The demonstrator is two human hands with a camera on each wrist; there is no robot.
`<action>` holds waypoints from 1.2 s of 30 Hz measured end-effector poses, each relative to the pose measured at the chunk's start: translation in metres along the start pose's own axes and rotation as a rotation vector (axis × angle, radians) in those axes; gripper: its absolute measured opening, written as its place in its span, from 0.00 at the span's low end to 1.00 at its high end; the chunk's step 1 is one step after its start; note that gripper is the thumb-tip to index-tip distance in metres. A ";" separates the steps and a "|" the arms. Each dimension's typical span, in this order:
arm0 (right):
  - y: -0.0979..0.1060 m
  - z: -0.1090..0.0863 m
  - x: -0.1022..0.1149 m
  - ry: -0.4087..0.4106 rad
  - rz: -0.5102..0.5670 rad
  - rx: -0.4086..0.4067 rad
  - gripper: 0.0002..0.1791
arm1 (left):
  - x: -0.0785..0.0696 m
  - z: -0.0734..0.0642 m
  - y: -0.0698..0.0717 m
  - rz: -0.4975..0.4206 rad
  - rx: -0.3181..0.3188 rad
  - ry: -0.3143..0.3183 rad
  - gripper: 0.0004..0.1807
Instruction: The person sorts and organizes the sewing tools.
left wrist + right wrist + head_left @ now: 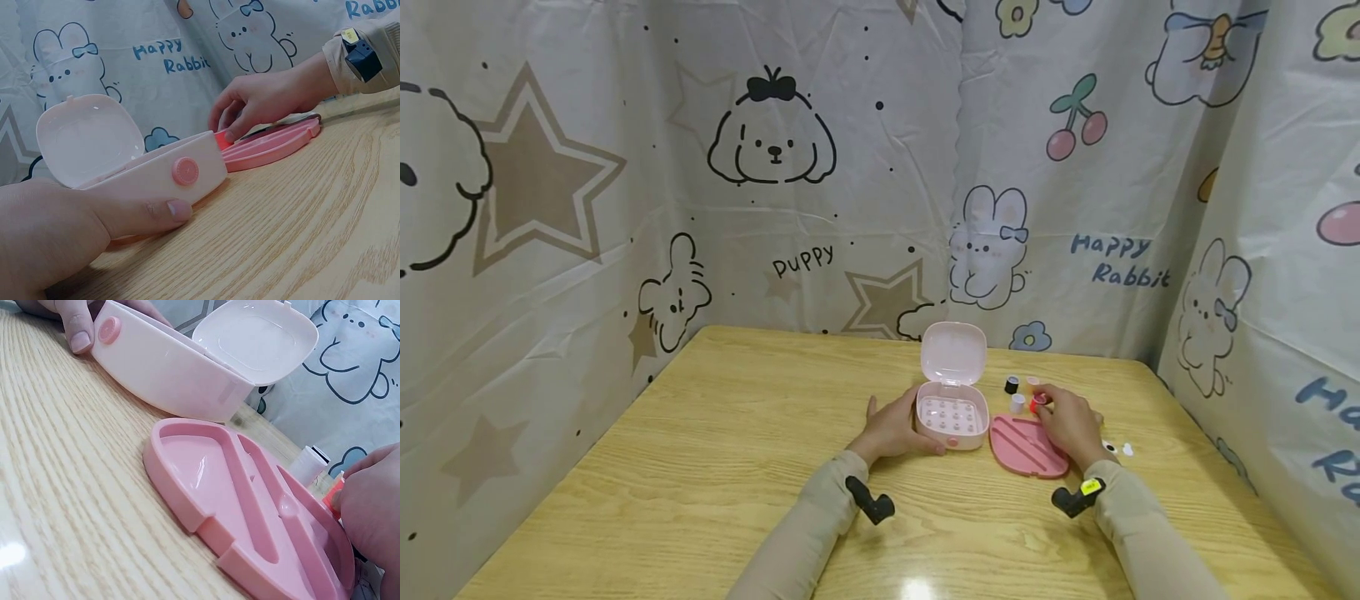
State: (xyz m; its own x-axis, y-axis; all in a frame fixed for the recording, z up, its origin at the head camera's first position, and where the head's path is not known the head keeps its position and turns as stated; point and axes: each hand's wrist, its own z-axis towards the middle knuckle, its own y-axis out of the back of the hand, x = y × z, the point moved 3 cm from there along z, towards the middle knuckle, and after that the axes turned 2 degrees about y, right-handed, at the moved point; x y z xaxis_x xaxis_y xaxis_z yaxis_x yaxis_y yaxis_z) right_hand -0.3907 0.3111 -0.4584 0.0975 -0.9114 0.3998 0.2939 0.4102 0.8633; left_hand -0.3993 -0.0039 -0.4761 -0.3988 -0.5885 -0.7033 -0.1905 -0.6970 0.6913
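Observation:
My left hand holds a pale pink sewing box at its left side, the thumb lying along the front near a round pink button. The box's lid stands up, and rows of small pegs show on the floor inside. Over to the right, my right hand pinches a red thread spool just behind a darker pink divided tray. Fingers hide part of that spool. Close by stand a white spool, a black spool and a pale pink spool.
Small white and black pieces lie on the wooden table to the right of my right wrist. A printed curtain hangs behind the table's back edge and along both sides.

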 end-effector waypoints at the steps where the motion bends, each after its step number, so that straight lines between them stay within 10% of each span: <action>1: 0.000 0.000 0.000 0.000 0.000 0.000 0.18 | 0.000 0.000 0.000 0.000 0.000 -0.001 0.65; 36: 0.009 0.000 0.005 0.045 -0.031 -0.046 0.16 | 0.001 0.001 -0.001 0.002 0.002 -0.004 0.67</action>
State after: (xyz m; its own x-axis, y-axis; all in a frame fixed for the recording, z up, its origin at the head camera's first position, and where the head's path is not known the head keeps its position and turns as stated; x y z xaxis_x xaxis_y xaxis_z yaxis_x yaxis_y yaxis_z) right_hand -0.3875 0.3102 -0.4489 0.1304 -0.9247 0.3576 0.3406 0.3805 0.8597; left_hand -0.4002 -0.0036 -0.4769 -0.4029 -0.5886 -0.7009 -0.1911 -0.6949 0.6933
